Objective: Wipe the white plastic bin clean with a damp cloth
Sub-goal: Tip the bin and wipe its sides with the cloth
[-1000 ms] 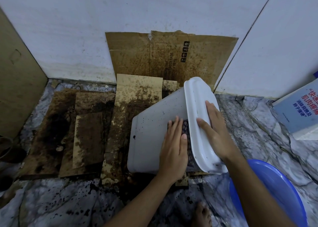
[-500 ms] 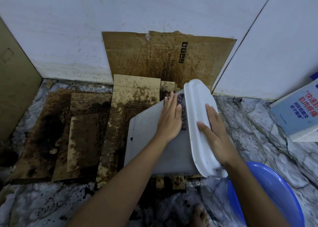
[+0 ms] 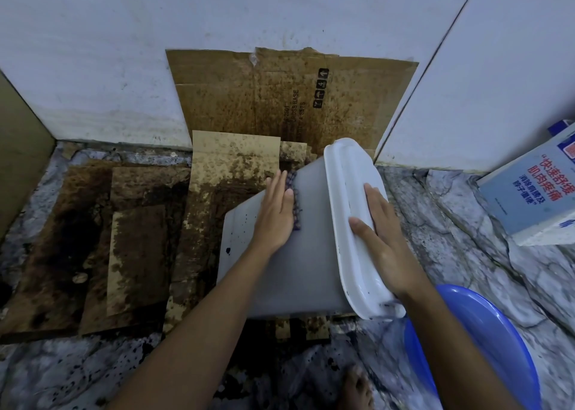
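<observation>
Mid-wipe on the white plastic bin (image 3: pixel 295 269), which lies on its side on stained, soggy brown cardboard (image 3: pixel 140 254); job looks partly done.
Left hand (image 3: pixel 277 213) flat, fingers straight and together, pressing a dark checked cloth (image 3: pixel 297 210) against the far edge of the smooth, matte wall. Right hand (image 3: pixel 382 241) clasps the glossy rounded rim, thumb on one side, fingers over the other. Wall near the rim reads clean; dark specks (image 3: pixel 228 250) remain toward the base. Other faces unseen. Blue plastic basin (image 3: pixel 485 332) near right.
</observation>
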Tool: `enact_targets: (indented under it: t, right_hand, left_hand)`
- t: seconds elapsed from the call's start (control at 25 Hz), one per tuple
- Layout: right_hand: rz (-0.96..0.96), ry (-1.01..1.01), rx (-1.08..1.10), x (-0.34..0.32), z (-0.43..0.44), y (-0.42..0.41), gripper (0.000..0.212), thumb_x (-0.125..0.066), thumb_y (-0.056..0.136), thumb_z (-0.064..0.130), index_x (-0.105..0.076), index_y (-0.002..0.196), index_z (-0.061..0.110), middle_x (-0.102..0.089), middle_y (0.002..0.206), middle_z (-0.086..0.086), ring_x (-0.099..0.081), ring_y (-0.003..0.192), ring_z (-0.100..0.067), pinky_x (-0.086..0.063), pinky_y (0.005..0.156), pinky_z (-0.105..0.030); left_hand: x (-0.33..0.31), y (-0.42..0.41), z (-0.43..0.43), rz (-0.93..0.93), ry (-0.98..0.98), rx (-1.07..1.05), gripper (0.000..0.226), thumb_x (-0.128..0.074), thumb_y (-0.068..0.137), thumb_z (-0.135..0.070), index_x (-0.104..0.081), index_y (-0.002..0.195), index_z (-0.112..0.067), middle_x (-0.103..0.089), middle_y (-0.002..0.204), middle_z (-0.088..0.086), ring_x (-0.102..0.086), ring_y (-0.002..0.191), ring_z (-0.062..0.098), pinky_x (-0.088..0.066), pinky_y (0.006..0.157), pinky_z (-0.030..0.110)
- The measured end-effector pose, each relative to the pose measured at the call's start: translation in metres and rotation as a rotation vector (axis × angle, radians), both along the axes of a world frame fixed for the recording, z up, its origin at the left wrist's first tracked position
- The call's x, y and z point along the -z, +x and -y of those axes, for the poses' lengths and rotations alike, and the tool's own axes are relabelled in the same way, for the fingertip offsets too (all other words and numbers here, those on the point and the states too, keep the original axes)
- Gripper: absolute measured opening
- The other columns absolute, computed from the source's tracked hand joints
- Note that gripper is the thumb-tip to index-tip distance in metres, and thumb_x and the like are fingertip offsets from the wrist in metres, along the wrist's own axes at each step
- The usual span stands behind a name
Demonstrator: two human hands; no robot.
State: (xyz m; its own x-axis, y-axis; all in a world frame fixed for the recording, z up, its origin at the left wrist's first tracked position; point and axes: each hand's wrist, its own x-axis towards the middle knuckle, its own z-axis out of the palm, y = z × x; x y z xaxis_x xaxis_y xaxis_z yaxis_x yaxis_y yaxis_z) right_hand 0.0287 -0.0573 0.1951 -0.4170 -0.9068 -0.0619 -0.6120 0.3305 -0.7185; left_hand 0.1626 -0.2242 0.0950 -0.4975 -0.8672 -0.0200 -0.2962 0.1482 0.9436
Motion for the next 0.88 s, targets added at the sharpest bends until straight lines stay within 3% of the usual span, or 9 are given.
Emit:
enact_targets:
  t: [0.16,0.36,0.44,0.52,0.64,0.76,0.88]
  right_hand:
    - [-0.017,0.004,-0.002,-0.001,0.001,0.003,0.074,-0.033,0.088,0.08,-0.002,0.151,0.06,-0.002,0.165,0.027,0.0,0.154,-0.004,-0.011,0.124,-0.056]
    - [-0.025,0.0,-0.017,-0.001,0.004,0.006,0.074,-0.033,0.09,0.077,-0.001,0.153,0.057,-0.001,0.166,0.026,0.002,0.154,-0.004,-0.009,0.125,-0.055]
    - [-0.023,-0.003,-0.018,0.0,0.005,0.006,0.074,-0.033,0.09,0.077,-0.001,0.153,0.057,-0.001,0.166,0.026,0.001,0.154,-0.004,-0.009,0.124,-0.055]
    - [-0.024,-0.003,-0.017,0.0,0.004,0.005,0.074,-0.033,0.089,0.078,-0.001,0.153,0.057,-0.001,0.166,0.025,0.002,0.154,-0.005,-0.008,0.124,-0.056]
    - [-0.023,-0.003,-0.012,-0.001,0.004,0.006,0.074,-0.033,0.089,0.078,-0.001,0.153,0.057,-0.001,0.166,0.025,0.002,0.154,-0.005,-0.008,0.125,-0.055]
    - [-0.024,0.006,-0.008,-0.003,0.003,0.007,0.076,-0.032,0.088,0.079,-0.001,0.153,0.056,-0.001,0.166,0.025,0.003,0.154,-0.004,-0.008,0.125,-0.054]
    - [-0.019,0.008,-0.007,-0.002,0.003,0.006,0.077,-0.032,0.087,0.08,-0.001,0.154,0.056,0.0,0.166,0.025,0.003,0.154,-0.004,-0.008,0.125,-0.053]
  left_hand:
    - [0.042,0.027,0.013,0.041,0.073,-0.07,0.054,-0.02,0.111,-0.04,-0.012,0.162,-0.025,-0.002,0.17,-0.008,0.008,0.155,0.01,0.002,0.125,0.036]
    - [0.094,0.073,0.016,0.09,0.161,-0.171,0.053,-0.025,0.112,-0.029,-0.015,0.161,-0.013,-0.007,0.17,0.004,0.0,0.155,0.011,0.004,0.119,0.021]
    - [0.103,0.081,0.014,0.097,0.192,-0.19,0.053,-0.024,0.112,-0.029,-0.014,0.161,-0.012,-0.007,0.17,0.005,-0.001,0.156,0.016,0.003,0.125,0.031]
    - [0.101,0.08,0.013,0.11,0.205,-0.183,0.054,-0.023,0.112,-0.031,-0.013,0.162,-0.014,-0.006,0.17,0.002,0.001,0.156,0.016,0.004,0.127,0.041]
    - [0.081,0.068,0.01,0.086,0.166,-0.154,0.053,-0.023,0.112,-0.031,-0.013,0.162,-0.016,-0.005,0.171,0.001,0.002,0.153,0.008,0.004,0.123,0.03]
    - [0.049,0.045,0.006,0.033,0.11,-0.078,0.054,-0.023,0.111,-0.038,-0.011,0.162,-0.024,-0.003,0.171,-0.006,0.007,0.155,0.009,0.001,0.127,0.039]
    - [0.009,0.018,0.0,-0.04,0.042,0.016,0.054,-0.022,0.111,-0.041,-0.012,0.162,-0.028,-0.001,0.17,-0.013,0.01,0.154,0.003,0.001,0.125,0.036]
